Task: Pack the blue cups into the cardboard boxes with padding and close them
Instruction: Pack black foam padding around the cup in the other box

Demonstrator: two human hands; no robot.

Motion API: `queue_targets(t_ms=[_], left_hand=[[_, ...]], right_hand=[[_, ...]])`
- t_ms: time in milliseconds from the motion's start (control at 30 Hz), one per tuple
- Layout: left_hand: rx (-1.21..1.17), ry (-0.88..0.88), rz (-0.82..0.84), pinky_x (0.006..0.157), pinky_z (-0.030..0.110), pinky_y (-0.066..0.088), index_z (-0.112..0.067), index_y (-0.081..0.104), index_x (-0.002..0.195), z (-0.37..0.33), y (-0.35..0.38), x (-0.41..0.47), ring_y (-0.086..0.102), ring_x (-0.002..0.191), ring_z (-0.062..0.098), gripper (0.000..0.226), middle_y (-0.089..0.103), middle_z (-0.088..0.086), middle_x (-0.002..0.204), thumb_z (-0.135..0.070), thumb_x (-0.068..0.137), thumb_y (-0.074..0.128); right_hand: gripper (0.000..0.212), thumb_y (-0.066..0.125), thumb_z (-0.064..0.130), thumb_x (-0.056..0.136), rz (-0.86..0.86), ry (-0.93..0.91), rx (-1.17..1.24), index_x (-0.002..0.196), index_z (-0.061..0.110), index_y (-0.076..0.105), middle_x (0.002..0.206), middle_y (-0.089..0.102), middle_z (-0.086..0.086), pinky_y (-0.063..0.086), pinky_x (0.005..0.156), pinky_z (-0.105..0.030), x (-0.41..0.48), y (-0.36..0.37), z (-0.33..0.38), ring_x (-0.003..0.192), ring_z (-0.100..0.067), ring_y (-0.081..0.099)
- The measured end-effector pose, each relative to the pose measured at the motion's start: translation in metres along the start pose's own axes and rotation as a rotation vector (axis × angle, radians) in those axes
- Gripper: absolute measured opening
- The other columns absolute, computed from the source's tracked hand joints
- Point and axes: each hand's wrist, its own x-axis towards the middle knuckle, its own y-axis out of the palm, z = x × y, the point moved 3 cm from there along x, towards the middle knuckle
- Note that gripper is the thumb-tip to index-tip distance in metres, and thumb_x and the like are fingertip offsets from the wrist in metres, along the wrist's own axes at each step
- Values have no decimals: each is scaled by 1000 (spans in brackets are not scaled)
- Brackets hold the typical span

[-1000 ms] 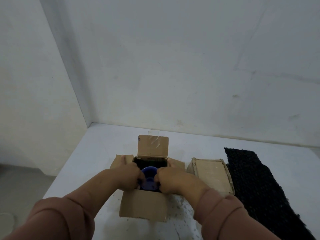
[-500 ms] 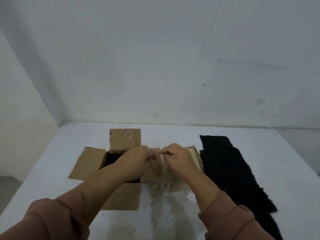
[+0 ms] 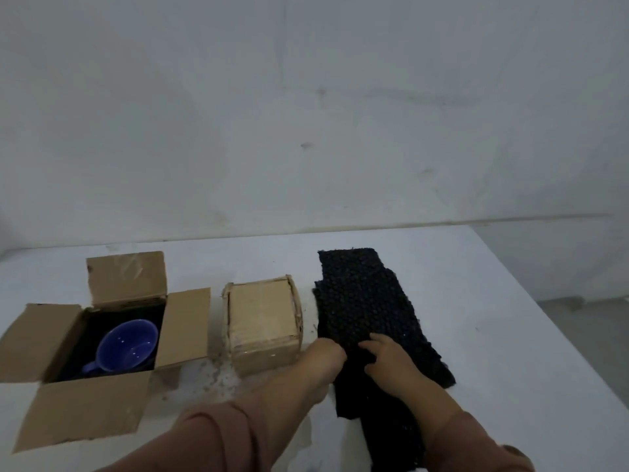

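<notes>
A blue cup (image 3: pixel 127 345) lies tilted inside the open cardboard box (image 3: pixel 85 410) at the left, on dark lining, with all flaps spread out. A second, closed cardboard box (image 3: pixel 262 318) stands in the middle. Right of it lies a long strip of black padding (image 3: pixel 360 294). My left hand (image 3: pixel 323 359) is curled at the padding's left edge, just beside the closed box, its fingertips hidden under the padding. Flat on top of the padding rests my right hand (image 3: pixel 388 359), fingers spread and pointing left.
Everything sits on a white table (image 3: pixel 493 301) against a pale wall. Small dark crumbs are scattered on the table in front of the closed box. The table's right edge runs diagonally at the far right.
Both hands left the open box with the cup in it and moved right, past the closed box, onto the black padding. The view turned right with them.
</notes>
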Motion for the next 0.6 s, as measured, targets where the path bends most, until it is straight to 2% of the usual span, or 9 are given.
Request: queue_targets(t_ms=[100,167,200,267,300,333,400,500,600], left_hand=[[-93,-111,-146,51,23,38,-16,39,68,-6,5,13,43,61,13,33,43,2,73,-3,98,38],[-156,-151,-172,49,25,38,-8,47,79,-10,8,18,47,65,18,21,49,7,78,-5,98,40],[-171,-144,-156,51,27,41,-5,52,91,-12,10,21,51,69,20,11,53,9,84,-6,97,43],[-191,-89,-106,64,32,51,-3,54,114,-11,13,28,59,83,25,21,61,11,102,-10,95,51],[-176,-51,-99,73,36,53,-4,53,117,-12,14,31,60,89,26,26,61,10,108,-15,94,54],[-116,-10,-116,80,36,52,-6,51,115,-12,15,34,59,93,25,25,58,7,108,-19,93,56],[66,56,-171,79,33,46,-16,48,99,-15,16,38,53,90,22,15,51,1,95,-26,93,57],[234,145,-212,65,30,37,-22,40,72,-20,17,39,43,69,18,27,42,0,71,-26,93,55],[198,300,-240,51,28,27,-20,33,67,-38,17,25,34,55,15,32,35,0,62,-18,90,55]], right_hand=[[54,47,7,92,30,-45,-50,143,20,35,157,14,-2,15,115,-24,2,5,-5,143,-23,16],[55,46,6,92,36,-64,-64,144,20,34,158,13,-2,15,115,-25,3,5,-8,143,-24,15],[55,45,6,92,43,-75,-71,144,20,34,158,12,-2,15,115,-25,3,5,-9,143,-25,14],[55,44,7,91,49,-92,-81,144,21,34,158,13,-2,16,115,-26,3,3,-10,143,-26,14],[55,43,7,91,51,-100,-84,144,21,34,158,13,-3,17,115,-27,4,3,-10,142,-27,15],[55,43,9,91,50,-106,-83,144,22,35,158,14,-3,18,115,-28,4,2,-10,142,-28,15],[52,45,12,91,50,-112,-71,142,21,37,157,15,-5,19,114,-28,4,2,-10,142,-29,17],[46,47,12,91,26,-122,2,136,17,47,152,28,-9,26,106,-19,4,-5,-10,137,-25,30],[38,49,7,88,-155,-67,190,125,12,58,134,51,-10,33,88,-14,3,-27,-13,120,-21,50]])
